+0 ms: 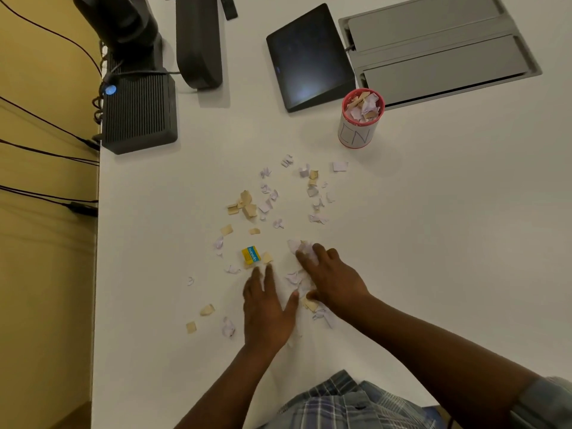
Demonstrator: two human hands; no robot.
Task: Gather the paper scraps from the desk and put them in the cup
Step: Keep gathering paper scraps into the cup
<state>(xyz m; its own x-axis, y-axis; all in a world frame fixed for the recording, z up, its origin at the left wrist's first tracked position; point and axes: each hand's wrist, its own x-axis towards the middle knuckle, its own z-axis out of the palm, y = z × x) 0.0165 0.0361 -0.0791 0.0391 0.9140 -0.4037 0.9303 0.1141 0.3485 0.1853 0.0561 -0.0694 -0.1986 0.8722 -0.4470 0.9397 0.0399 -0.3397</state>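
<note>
Meanwhile both hands, left flat, right curled, corral paper scraps on desk.

office: desk, monitor stand, tablet

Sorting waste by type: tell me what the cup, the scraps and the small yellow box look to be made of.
Cup: probably paper or thin card, matte white wall with handwritten marks and a red rim.
Scraps: torn paper, matte, white and tan, with ragged curled edges.
Yellow box: likely printed cardboard, a blue band with lettering; too small to be sure.
</note>
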